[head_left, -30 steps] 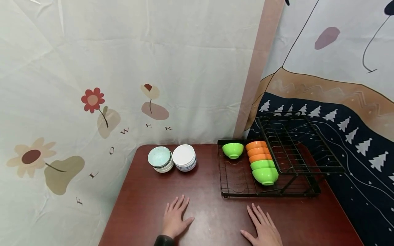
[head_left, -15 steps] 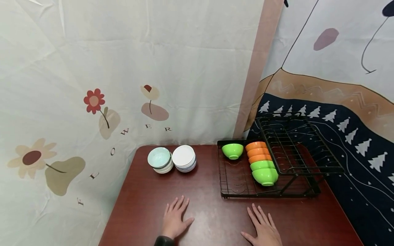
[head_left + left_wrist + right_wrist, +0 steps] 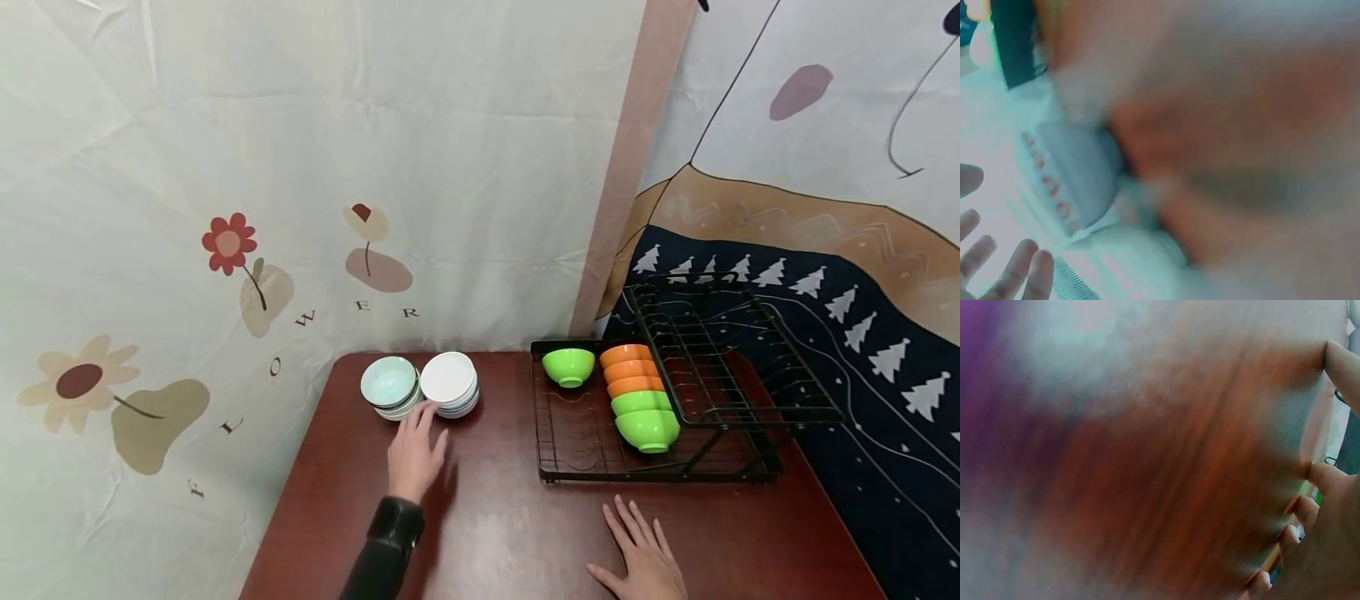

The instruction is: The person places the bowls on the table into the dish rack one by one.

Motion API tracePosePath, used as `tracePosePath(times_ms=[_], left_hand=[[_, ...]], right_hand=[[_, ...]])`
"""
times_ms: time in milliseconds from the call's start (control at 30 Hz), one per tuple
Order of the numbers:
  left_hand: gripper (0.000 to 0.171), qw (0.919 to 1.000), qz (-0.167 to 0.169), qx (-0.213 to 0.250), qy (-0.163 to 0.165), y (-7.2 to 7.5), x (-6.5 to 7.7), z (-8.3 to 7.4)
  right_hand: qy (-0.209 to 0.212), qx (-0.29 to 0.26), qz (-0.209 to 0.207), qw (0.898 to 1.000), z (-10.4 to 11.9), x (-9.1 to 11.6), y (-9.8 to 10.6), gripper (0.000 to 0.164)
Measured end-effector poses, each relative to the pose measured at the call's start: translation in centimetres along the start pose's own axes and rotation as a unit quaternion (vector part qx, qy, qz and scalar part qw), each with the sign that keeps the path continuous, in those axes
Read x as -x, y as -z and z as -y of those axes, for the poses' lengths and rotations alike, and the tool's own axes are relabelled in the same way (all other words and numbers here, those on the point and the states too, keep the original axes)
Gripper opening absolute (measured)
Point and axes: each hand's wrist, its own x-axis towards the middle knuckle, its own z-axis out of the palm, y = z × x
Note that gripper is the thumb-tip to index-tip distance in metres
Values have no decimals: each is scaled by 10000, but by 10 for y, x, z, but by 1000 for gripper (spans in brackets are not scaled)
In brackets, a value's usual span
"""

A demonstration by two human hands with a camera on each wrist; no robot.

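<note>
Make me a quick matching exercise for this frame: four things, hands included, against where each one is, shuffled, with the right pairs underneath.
Things
1. left hand
2. orange bowls
3. right hand
4. pale turquoise bowl

Places
A. fingers spread on the table, nearer the person than the black rack
B. topmost in the left stack
C. at the near side of the two bowl stacks
D. on the black rack's lower level

Pairs: 1-C, 2-D, 3-A, 4-B

Aqua bowl (image 3: 387, 382), white bowl (image 3: 447, 377)
</note>
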Motion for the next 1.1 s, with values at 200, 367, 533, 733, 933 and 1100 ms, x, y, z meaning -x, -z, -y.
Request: tracePosePath(times_ms=[200, 367, 533, 733, 933, 1100], left_hand=[[45, 9977, 623, -229, -109, -5, -41, 1], [13, 9972, 259, -350, -614, -29, -50, 17], [9, 9955, -51, -127, -942, -56, -54, 36], [12, 9949, 94, 27, -1007, -78, -59, 56], [11, 9958, 52, 175, -897, -67, -62, 50], [21, 9936, -206, 143, -1097, -65, -65, 49]], right_hand=[[-17, -6, 35, 10000, 0, -1, 1, 108], [13, -35, 29, 10000, 0, -2, -1, 108], [37, -132, -30, 9999, 0, -2, -1, 108], [37, -219, -39, 9997, -1, 0, -2, 107], [29, -265, -48, 9996, -2, 1, -2, 108], [19, -257, -78, 9996, -4, 1, -2, 108]])
